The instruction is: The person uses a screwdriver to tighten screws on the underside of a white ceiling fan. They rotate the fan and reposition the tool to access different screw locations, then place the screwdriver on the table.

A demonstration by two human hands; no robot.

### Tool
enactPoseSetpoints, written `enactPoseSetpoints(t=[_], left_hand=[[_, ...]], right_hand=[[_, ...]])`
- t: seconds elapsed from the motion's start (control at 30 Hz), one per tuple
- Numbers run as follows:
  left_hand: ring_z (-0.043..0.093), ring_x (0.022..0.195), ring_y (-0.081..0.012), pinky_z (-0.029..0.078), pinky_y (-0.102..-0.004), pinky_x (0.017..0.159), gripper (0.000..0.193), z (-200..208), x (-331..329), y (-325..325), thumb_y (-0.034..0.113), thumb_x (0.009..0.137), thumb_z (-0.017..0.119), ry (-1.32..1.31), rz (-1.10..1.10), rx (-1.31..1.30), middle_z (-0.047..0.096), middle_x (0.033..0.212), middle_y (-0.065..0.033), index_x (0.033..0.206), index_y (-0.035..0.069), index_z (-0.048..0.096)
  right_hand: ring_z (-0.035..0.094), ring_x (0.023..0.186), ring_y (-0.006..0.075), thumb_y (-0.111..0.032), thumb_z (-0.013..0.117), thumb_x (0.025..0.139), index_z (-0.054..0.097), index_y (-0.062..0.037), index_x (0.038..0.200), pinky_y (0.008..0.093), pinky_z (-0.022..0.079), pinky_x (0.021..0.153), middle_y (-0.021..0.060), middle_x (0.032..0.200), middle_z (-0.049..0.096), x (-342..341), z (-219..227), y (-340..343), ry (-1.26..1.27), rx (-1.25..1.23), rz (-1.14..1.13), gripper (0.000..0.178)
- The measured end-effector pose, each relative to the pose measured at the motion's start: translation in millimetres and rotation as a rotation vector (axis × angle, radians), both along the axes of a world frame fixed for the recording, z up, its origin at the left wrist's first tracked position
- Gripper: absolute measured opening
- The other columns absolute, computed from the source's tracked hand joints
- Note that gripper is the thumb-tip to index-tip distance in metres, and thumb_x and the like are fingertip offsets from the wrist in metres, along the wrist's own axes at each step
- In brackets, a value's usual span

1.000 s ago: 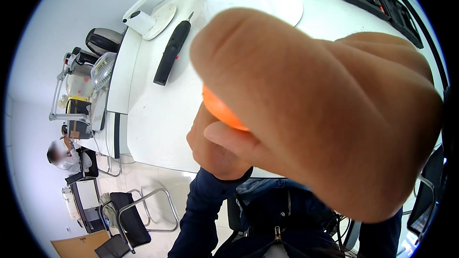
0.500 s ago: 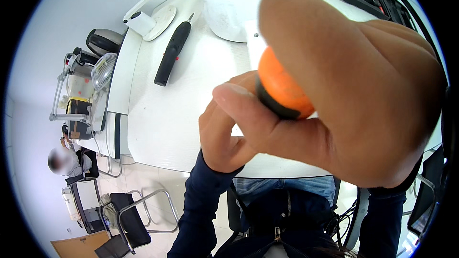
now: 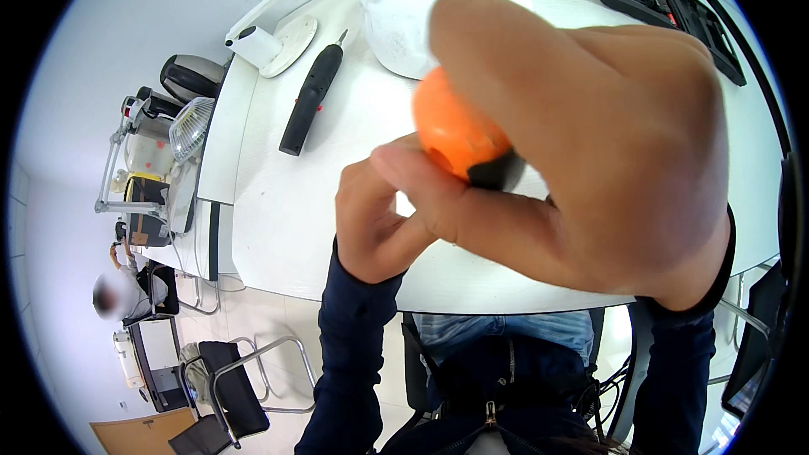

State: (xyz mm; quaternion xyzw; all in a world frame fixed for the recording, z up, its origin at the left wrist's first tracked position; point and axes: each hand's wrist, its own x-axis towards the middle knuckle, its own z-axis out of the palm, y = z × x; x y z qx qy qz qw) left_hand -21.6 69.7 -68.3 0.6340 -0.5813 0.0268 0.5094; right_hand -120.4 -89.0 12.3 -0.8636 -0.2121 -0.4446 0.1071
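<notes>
My right hand [image 3: 590, 143] is closed around an orange-and-black screwdriver [image 3: 455, 131]. Its rounded handle end points up at me, and its shaft is hidden below. Just beyond and partly covered by it, my left hand [image 3: 371, 211] has bent fingers close to the tool; what they grip is hidden. Behind both hands lies a round white plastic housing [image 3: 396, 25] with slots in its top. A black power screwdriver [image 3: 310, 101] rests on the table to the left, its bit pointing away.
The white table [image 3: 278, 227] ends in front of my lap. A white round base with a short post [image 3: 282, 46] sits at the far left, and a black tool case [image 3: 666, 8] lies open at the far right. A person [image 3: 135, 291] sits away to the left, near chairs [image 3: 232, 379].
Both hands have shifted slightly left with the screwdriver. My right hand has turned, so the black part of the handle now shows on the right side of its end.
</notes>
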Motion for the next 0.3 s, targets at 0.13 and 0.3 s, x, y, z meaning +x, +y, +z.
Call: enactPoseSetpoints(t=[0.13,0.3], left_hand=[[0.061,0.072,-0.0219,0.046,-0.0272,0.067,0.032,10,-6,-5,0.008,0.069,0.067,0.152,-0.119,-0.034,0.062,0.085,-0.0135,0.095,-0.005,0.056],[0.058,0.069,-0.0253,0.045,-0.0286,0.063,0.04,10,-27,-23,0.006,0.06,0.073,-0.093,0.177,-0.161,0.061,0.079,-0.0126,0.095,-0.003,0.057]], right_hand=[[0.036,0.034,0.0176,-0.019,0.075,0.061,0.055,-0.0036,0.073,0.0227,0.027,0.033,0.0046,0.047,0.042,-8,13,2,0.01,-0.158,-0.186,0.028],[0.035,0.034,0.0171,-0.02,0.075,0.061,0.057,-0.0046,0.073,0.0226,0.028,0.034,0.0037,0.046,0.041,-52,4,30,0.066,-0.256,-0.337,0.027]])
